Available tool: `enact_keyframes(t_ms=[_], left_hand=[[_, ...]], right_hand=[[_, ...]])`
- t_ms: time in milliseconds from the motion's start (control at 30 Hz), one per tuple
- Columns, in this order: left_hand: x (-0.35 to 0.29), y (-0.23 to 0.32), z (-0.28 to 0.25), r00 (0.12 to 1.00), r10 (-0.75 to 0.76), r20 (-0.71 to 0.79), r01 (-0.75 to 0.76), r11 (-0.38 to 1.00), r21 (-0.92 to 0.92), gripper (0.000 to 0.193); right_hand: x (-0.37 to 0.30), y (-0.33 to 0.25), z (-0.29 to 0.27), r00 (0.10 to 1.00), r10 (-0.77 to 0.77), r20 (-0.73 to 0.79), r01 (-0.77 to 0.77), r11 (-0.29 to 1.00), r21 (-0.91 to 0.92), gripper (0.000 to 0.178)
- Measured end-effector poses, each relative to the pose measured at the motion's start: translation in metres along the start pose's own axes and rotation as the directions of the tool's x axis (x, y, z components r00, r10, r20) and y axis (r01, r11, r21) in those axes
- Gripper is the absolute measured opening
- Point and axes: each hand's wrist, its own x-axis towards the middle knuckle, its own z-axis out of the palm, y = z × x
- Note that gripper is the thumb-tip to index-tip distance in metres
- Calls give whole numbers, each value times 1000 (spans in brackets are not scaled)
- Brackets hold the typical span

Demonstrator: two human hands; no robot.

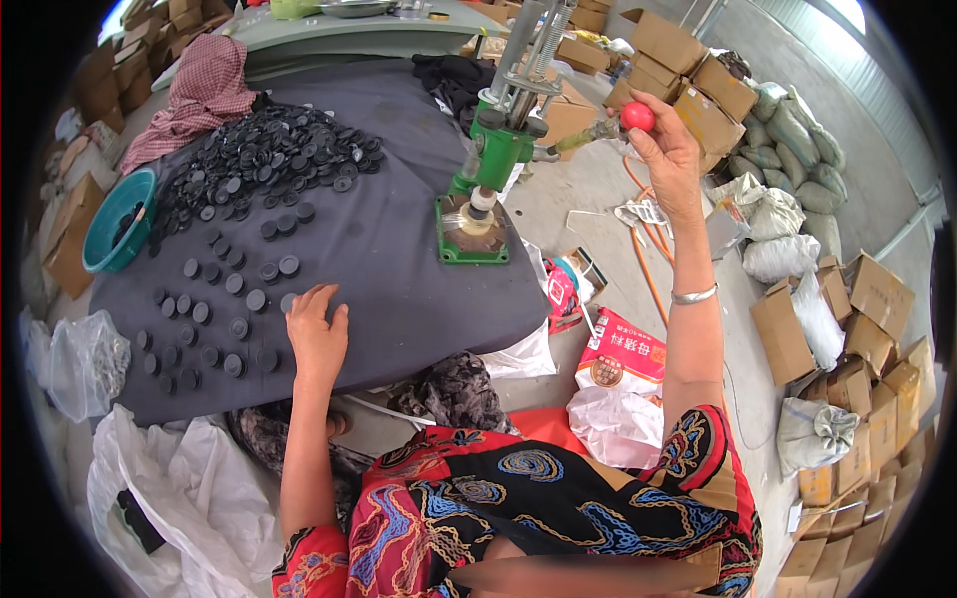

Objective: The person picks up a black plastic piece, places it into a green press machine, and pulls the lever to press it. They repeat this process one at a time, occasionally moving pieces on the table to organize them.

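My right hand (666, 154) is raised at the right, its thumb and fingers closed round the red ball knob (637, 117) on the lever of a green hand press (501, 154). The press stands at the cloth's right edge, with a pale round piece (476, 218) below its ram on the green-edged base plate (477, 255). Low over the dark cloth, my left hand (317, 324) has bent fingers, with the thumb apart from them. A black round cap (289, 302) lies against its outer side. Several more loose caps (234, 284) are spread to its left.
A large heap of black caps (269, 149) covers the table's far left, beside a teal basin (120, 219) and a checked cloth (204, 85). Below the press's right side lie a red-and-white bag (623, 354) and an orange hose (648, 264). Cardboard boxes (877, 309) and sacks (797, 149) line the right.
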Motion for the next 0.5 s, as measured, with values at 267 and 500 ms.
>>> enact_keyframes(t_ms=[267, 500], left_hand=[[-5, -6, -1, 1000, 3, 0, -3, 1000, -20, 27], [-3, -4, 0, 999, -20, 29, 21, 999, -49, 27]], right_hand=[[2, -6, 3, 1000, -2, -6, 2, 1000, -2, 44], [4, 7, -7, 999, 10, 36, -9, 999, -34, 35]])
